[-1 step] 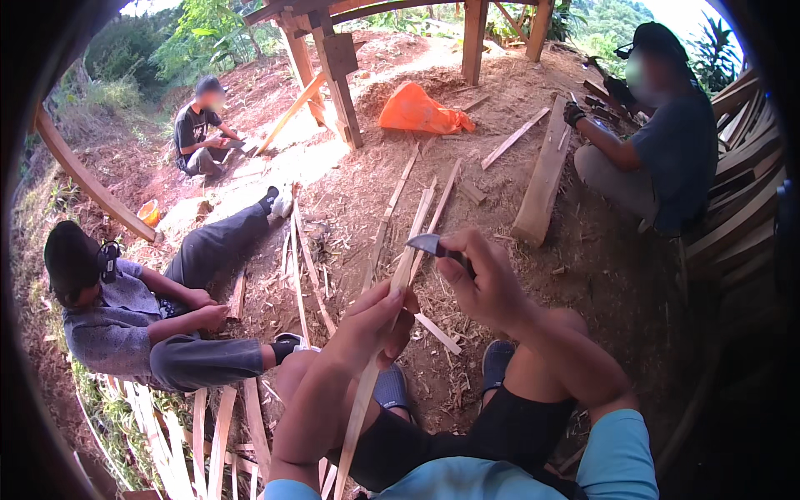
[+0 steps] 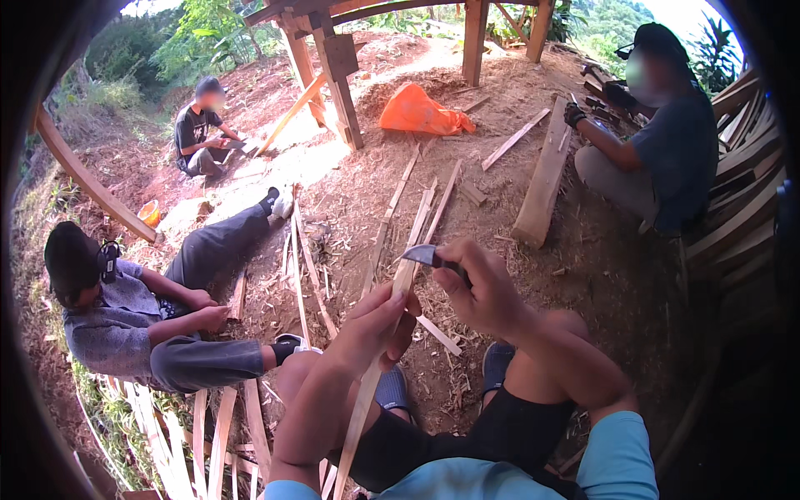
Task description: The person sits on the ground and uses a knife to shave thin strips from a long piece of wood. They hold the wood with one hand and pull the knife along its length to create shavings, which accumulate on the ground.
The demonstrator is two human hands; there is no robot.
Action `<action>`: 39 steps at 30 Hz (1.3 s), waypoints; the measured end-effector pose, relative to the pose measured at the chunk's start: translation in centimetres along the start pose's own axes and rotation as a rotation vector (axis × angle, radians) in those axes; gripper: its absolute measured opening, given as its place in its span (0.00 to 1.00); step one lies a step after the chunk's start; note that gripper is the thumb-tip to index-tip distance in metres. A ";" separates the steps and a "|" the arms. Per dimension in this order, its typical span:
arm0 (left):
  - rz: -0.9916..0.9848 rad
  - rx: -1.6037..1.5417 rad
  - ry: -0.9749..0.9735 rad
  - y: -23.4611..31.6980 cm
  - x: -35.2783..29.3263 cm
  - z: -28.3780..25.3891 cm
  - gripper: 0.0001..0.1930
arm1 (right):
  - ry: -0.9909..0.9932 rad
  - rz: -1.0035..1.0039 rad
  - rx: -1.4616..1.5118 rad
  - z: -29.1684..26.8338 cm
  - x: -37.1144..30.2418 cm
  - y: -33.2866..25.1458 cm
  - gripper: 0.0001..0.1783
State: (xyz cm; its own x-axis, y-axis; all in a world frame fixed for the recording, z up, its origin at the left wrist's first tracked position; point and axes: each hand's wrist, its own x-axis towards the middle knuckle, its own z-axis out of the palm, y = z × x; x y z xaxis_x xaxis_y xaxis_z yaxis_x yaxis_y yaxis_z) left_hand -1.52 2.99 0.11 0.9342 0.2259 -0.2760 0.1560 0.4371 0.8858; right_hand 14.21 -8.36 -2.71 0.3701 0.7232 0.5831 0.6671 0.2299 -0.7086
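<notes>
A long pale wooden strip (image 2: 361, 408) runs from my lap up and away between my knees. My left hand (image 2: 372, 327) is closed around its middle, thumb lying on top. In my right hand (image 2: 483, 287) is a knife (image 2: 422, 255) with a short, curved grey blade; my fingers wrap its handle and hide most of it. The blade lies across the strip just beyond my left thumb, and a thin curl of wood seems to stand at its edge. Beyond the blade, the far end of the strip overlaps other strips on the ground, so its tip is hard to tell apart.
Wood strips (image 2: 392, 208) and shavings cover the dirt ahead. People sit at left (image 2: 117, 308), far left (image 2: 200, 129) and right (image 2: 667, 142). A thick plank (image 2: 546, 179), an orange sheet (image 2: 421, 110) and wooden posts (image 2: 337, 83) stand or lie beyond. More strips (image 2: 221, 433) lie at lower left.
The knife and my right hand have shifted slightly toward me and to the left along the strip. My left hand has stayed in place.
</notes>
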 end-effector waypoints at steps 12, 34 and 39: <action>-0.047 -0.010 0.030 -0.5 0.6 0.4 0.15 | 0.058 -0.002 -0.057 -0.7 1.3 0.7 0.09; -0.083 -0.107 -0.086 -0.6 0.4 0.5 0.17 | 0.059 -0.143 0.044 -0.9 1.1 1.1 0.09; -0.081 -0.197 -0.121 -0.9 0.8 0.3 0.18 | 0.010 0.004 0.029 -1.6 1.3 0.0 0.09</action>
State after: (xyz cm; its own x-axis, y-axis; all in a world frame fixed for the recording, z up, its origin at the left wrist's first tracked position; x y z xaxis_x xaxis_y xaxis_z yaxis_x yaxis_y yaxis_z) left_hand -0.84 2.50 -0.78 0.9546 0.0825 -0.2862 0.1776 0.6136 0.7694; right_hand 15.74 -8.41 -1.32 0.3793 0.7179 0.5837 0.6469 0.2453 -0.7221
